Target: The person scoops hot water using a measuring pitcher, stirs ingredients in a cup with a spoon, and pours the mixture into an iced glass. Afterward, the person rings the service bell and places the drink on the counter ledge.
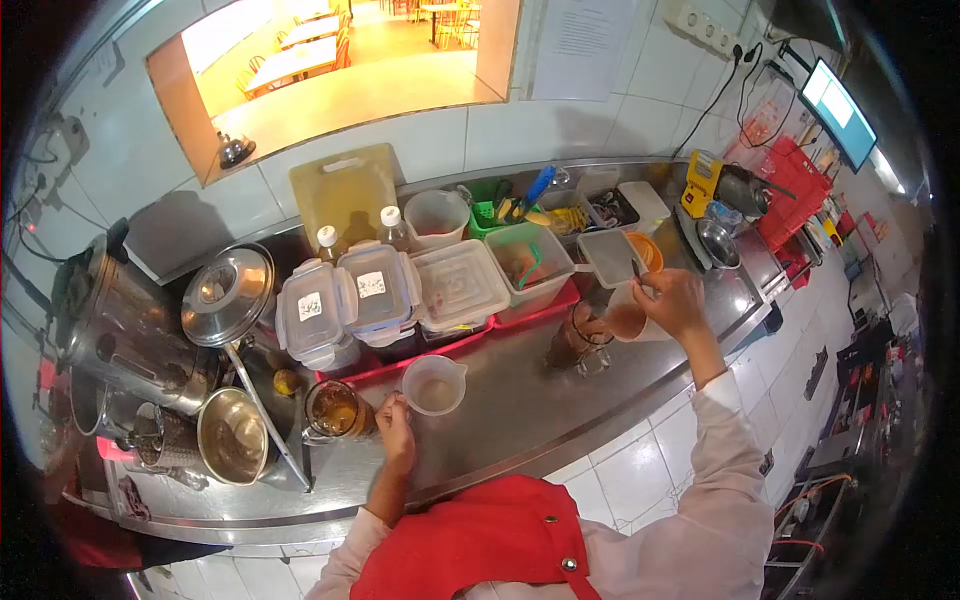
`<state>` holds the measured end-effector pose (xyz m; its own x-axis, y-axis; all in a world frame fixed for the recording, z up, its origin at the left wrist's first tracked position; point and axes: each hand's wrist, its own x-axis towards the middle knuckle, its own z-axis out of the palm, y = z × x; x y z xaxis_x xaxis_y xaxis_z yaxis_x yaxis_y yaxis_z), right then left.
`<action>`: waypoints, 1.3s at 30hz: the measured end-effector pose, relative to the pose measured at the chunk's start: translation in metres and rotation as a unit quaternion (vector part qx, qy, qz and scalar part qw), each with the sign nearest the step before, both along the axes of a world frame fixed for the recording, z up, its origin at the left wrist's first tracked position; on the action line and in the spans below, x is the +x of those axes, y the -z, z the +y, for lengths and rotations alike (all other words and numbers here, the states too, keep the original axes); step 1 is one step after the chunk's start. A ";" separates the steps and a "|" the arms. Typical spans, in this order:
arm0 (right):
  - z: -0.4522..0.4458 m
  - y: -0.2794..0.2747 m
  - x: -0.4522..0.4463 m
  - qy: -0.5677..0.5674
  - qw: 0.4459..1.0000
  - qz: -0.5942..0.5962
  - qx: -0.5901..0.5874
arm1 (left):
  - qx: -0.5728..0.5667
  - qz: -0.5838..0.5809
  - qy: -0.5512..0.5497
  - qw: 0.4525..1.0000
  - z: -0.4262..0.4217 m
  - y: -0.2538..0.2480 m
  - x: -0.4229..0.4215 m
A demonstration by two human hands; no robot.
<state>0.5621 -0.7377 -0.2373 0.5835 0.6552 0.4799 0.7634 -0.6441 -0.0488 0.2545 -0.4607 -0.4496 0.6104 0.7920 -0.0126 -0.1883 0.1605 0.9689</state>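
My right hand (672, 302) is closed on the handle of a plastic measuring jug (628, 318). The jug is tilted, with brownish contents showing, and its mouth is over a glass mug (572, 352) of dark brown drink. My left hand (396, 428) has its fingers curled together on the counter side. It is between a second glass mug (337, 408) of amber drink and a clear plastic measuring cup (436, 386) with a spout. Whether its fingertips grip anything is unclear.
Lidded plastic boxes (372, 288) stand in a red tray (540, 305) along the wall. At left are a steel pot (150, 330), a leaning lid (228, 290) and a metal bowl (236, 435). A yellow device (702, 182) sits back right. The steel counter (490, 400) has a raised front edge.
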 end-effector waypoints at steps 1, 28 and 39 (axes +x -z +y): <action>0.001 0.000 0.001 0.003 1.000 -0.009 -0.010 | -0.001 0.001 -0.002 1.000 0.000 0.002 0.000; 0.038 -0.012 0.001 -0.155 0.976 -0.093 -0.122 | -0.041 -0.049 -0.004 0.998 -0.001 0.010 0.004; 0.057 -0.016 -0.011 -0.207 0.939 -0.164 -0.222 | -0.051 -0.042 -0.005 0.998 -0.003 0.012 0.005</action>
